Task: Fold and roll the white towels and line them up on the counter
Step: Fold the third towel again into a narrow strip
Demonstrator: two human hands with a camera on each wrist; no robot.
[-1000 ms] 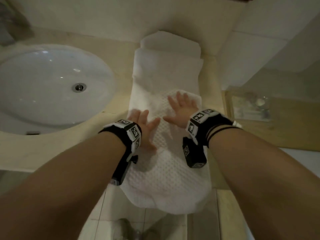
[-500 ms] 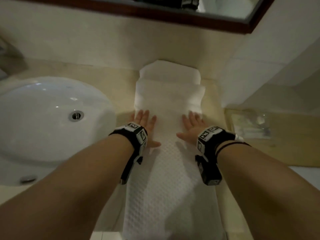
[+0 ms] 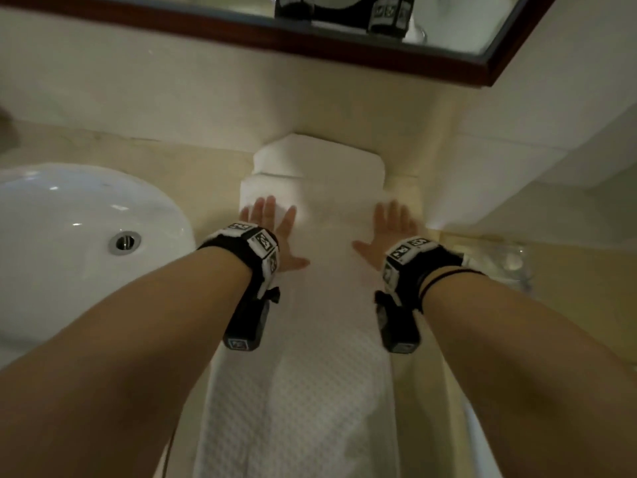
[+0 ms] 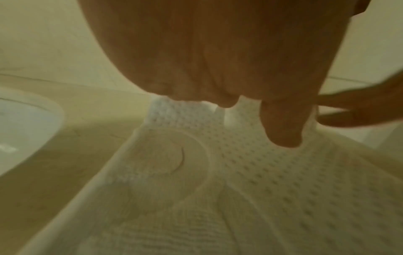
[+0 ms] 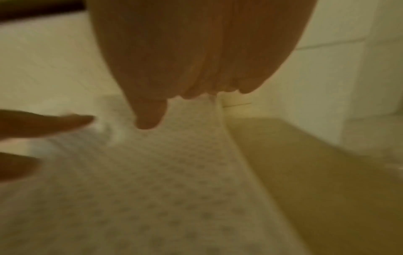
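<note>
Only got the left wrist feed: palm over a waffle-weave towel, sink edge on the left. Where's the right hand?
Observer: The right hand lies flat, fingers straight, near the towel's right edge, level with the left hand.
Operator: What's above the wall behind it?
Observer: A mirror in a dark wooden frame.
Operator: Sink plugged?
Observer: The drain shows as a bare metal ring, and the basin looks dry.

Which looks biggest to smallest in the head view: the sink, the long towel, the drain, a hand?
1. Long towel, though its near end is enlarged by closeness to the camera.
2. Sink, partly cut off.
3. Left hand and right hand, alike.
4. Drain.
</note>
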